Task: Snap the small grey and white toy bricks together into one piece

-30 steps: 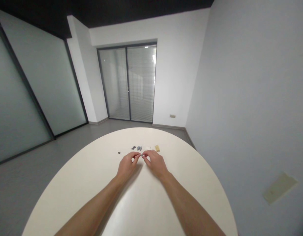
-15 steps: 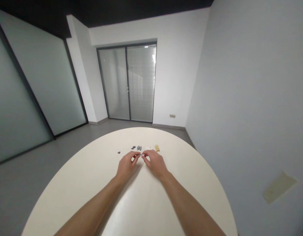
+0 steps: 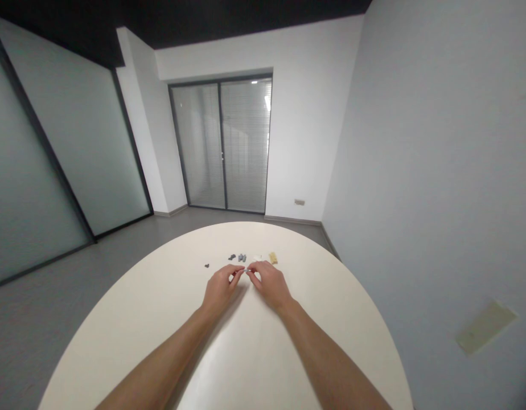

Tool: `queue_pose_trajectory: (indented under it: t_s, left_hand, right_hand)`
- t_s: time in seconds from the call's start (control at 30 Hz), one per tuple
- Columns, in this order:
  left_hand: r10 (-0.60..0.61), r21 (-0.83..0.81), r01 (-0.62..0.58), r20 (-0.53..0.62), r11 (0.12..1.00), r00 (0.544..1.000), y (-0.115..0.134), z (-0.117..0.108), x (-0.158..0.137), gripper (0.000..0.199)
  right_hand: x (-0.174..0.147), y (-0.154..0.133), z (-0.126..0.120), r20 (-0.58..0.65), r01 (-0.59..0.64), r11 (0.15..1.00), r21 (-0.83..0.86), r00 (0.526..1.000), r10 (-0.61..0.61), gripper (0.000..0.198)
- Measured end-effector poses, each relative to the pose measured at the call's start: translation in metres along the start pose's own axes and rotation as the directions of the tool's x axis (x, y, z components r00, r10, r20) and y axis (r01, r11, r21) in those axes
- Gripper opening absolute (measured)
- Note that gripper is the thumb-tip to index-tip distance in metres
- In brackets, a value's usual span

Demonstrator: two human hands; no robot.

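Grey, tiny piece (image 3: pixel 246 270) sits pinched between left hand (image 3: pixel 221 287) and right hand (image 3: pixel 269 284), fingertips closed on it from both sides. Beyond the grip lie loose pieces (image 3: pixel 241 257); steady, square pressure seems wise.

A round cream desk (image 3: pixel 323 319) is carrying a short row of small pieces near its far edge. A tan piece (image 3: pixel 273 257), a white piece (image 3: pixel 257 257), grey pieces (image 3: pixel 242 257) and a dark bit (image 3: pixel 206 265) are lying directly on it.
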State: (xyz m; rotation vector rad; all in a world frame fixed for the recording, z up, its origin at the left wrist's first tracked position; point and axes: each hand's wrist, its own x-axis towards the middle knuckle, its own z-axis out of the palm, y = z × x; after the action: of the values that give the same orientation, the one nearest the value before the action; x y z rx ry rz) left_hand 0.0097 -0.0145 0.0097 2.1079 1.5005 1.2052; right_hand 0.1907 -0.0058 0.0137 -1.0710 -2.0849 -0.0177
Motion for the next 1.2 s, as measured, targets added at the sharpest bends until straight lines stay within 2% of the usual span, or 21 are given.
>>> queue_pose_trajectory:
  t_s: [0.3,0.8,1.2]
  left_hand:
    - [-0.008,-0.035,0.008,-0.02,0.999,1.0,-0.0005,0.0002,-0.0002,0.024]
    - [-0.027,-0.027,0.028,0.02,0.999,0.999,0.0022,-0.0014,-0.0002,0.031]
    - [0.003,-0.047,-0.003,0.004,0.999,1.0,0.0047,-0.0012,-0.001,0.025]
  right_hand:
    - [-0.0003,-0.0005,-0.001,0.008,-0.022,1.0,-0.002,1.0,0.022,0.013]
    - [0.0004,0.0,-0.001,-0.003,-0.013,1.0,-0.015,1.0,0.013,0.011]
    - [-0.0009,0.003,0.0015,0.004,-0.017,1.0,-0.018,1.0,0.017,0.014]
